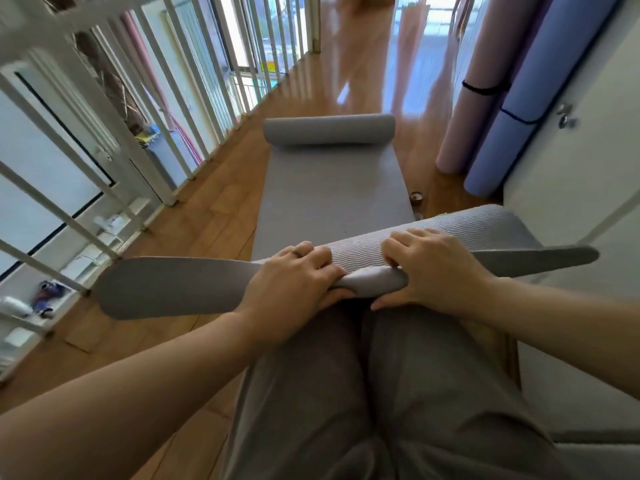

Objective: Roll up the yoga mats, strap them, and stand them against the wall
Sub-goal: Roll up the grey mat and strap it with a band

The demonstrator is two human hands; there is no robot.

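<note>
- On the wooden floor [214,209] straight ahead of the person lies the grey yoga mat [329,188]. Its long axis runs away from the knees, and it lies flat through the middle.
- Far end of the grey yoga mat is curled into a loose roll [329,129] lying crosswise.
- Near end is lifted off the floor and bunched into a tight fold across the person's grey trousers [381,393]. The mat's edge flares out left and right of the hands.
- Right of the grey yoga mat, a pink rolled mat [481,98] and a blue rolled mat [519,133] stand upright side by side against the white wall [571,174]. Each has a black strap [485,89] round it.
- Just beside the grey yoga mat's right edge are small round objects [415,197] on the floor; can't tell what they are.
- Left of the grey yoga mat, a white railing [166,98] runs alongside it.
- Left hand [294,275]: fingers curled over the top of the near fold, thumb under it, gripping the mat. There is a ring on one finger.
- Right hand [433,268]: fingers bent and tucked into the same fold, thumb below, gripping. The hands sit near each other at mid-width.
</note>
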